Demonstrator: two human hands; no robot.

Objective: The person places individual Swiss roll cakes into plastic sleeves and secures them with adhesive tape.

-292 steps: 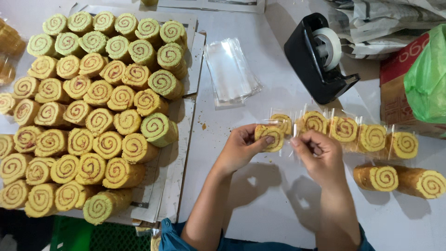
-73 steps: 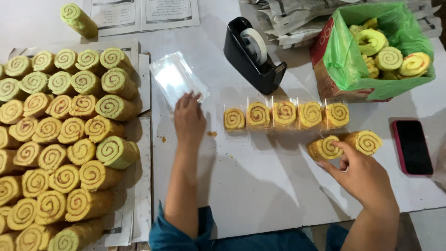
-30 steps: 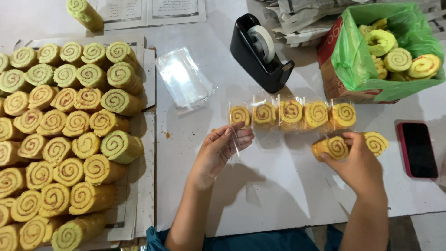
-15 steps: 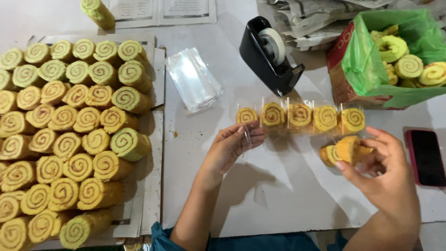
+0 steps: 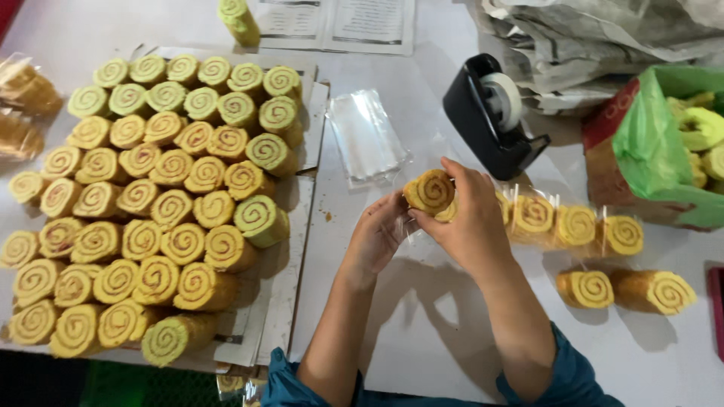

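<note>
Your right hand (image 5: 471, 218) clamps a spiral roll (image 5: 430, 192) end-up while your left hand (image 5: 377, 234) pinches a clear bag (image 5: 411, 226) beneath it, mouth positioned to receive the roll.

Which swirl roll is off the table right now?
The swirl roll pinched in the right hand, just below the black tape dispenser. Every other roll lies on the table, stacked at left, in the wrapped row, or loose at right.

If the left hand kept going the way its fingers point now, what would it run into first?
The left hand points up and to the right, so it would first meet the swirl roll held in the right hand. It is already at or nearly touching it. Beyond that sits the black tape dispenser.
</note>
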